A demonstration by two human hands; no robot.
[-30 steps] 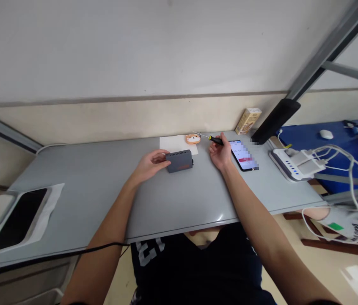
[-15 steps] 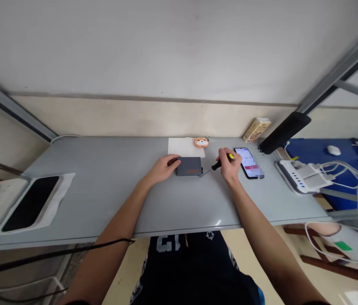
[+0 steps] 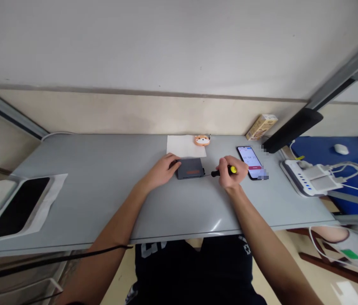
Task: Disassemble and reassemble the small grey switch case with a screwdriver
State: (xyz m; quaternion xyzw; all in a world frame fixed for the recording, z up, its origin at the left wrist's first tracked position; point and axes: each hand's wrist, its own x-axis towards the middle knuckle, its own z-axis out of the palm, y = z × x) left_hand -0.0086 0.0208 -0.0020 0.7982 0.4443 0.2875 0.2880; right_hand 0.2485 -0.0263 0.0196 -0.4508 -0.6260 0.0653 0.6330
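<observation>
A small dark grey box (image 3: 190, 166) with a reddish label and a row of small holes along its near side rests at the middle of the desk. My left hand (image 3: 163, 170) is closed on its left end, fingers at the far corner and thumb on the near side. In my right hand (image 3: 232, 171) is a screwdriver (image 3: 217, 173) with a black and yellow handle, gripped in a fist. Its thin shaft points left and lies almost level, the tip at the box's right end. Whether the tip sits in a screw is too small to tell.
Behind the box lie white paper (image 3: 180, 145) and an orange animal-faced case (image 3: 202, 140). A lit phone (image 3: 251, 163) is right of my hand, near a small carton (image 3: 262, 126) and a power strip (image 3: 309, 178). A dark phone (image 3: 20, 207) lies far left.
My right hand has turned the screwdriver from a slant to nearly level and now grips the handle in a fist. The box's near side, with its holes, now shows. The view has shifted slightly.
</observation>
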